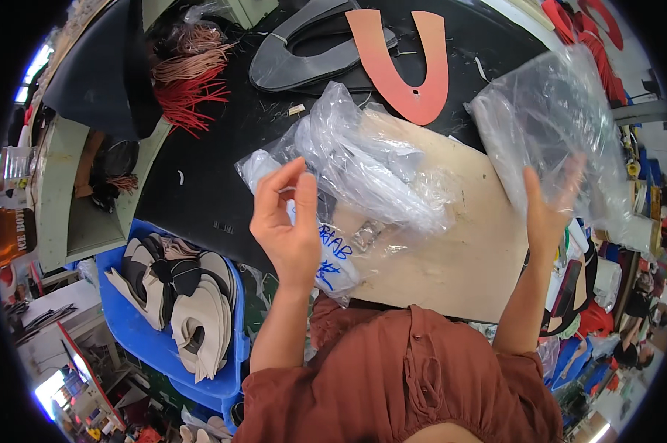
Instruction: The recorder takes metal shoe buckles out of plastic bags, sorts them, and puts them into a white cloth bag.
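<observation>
1. Head view: we log the work as partway, judging by the layout. One clear bag is up off the table at the right hand, and it looks empty.
2. Left to handle, we'd judge: the crumpled clear plastic heaped on the beige board. What's inside that heap we can't make out.
3. Right fingers: spread, thumb well apart, seen through or against the film; can't tell if they're inside the bag.
4. Left hand: raised before the heap, fingers curled, thumb tip close to the forefinger. Can't tell if they touch; nothing shows between them.
5. Materials: film is thin, glossy, wrinkled; a whitish packet carries blue handwriting. Board is flat, matte, rounded at its far edge.
6. Shapes: pinkish-red U-shaped piece, smooth, one small dark hole, partly over grey U-shaped pieces, stacked.
7. Blue bin: curved beige-grey pieces, layered, with a black tie.
8. Red cords: thin, frayed-looking bunch at upper left.
</observation>
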Demonstrator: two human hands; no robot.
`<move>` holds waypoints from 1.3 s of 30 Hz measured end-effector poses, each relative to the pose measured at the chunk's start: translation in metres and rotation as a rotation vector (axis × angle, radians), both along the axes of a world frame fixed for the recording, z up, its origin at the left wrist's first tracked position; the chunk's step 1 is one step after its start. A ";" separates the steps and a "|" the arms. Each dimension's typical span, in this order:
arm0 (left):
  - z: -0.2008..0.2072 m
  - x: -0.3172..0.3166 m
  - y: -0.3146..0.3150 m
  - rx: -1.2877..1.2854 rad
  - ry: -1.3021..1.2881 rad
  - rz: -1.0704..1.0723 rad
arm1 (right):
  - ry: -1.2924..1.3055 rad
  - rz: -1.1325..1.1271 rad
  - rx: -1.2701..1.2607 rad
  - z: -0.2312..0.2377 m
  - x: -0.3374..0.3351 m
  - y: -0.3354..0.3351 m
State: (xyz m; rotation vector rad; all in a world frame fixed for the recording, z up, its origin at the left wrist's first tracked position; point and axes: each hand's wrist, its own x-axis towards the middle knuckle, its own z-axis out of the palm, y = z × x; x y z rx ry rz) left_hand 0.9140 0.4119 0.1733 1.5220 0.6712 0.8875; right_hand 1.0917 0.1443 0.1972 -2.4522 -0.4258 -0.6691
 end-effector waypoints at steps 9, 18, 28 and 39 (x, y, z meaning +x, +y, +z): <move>0.006 0.026 0.010 0.463 0.304 -0.208 | -0.376 0.519 0.050 0.068 -0.054 0.024; -0.018 0.003 0.022 0.345 0.333 -0.203 | 0.016 0.730 -0.231 -0.003 -0.044 0.113; -0.024 -0.001 0.009 0.277 0.225 -0.251 | 0.328 0.757 -0.373 -0.011 -0.049 0.106; 0.015 0.019 -0.028 0.107 -0.002 -0.343 | 0.374 0.832 -0.309 -0.026 -0.072 0.121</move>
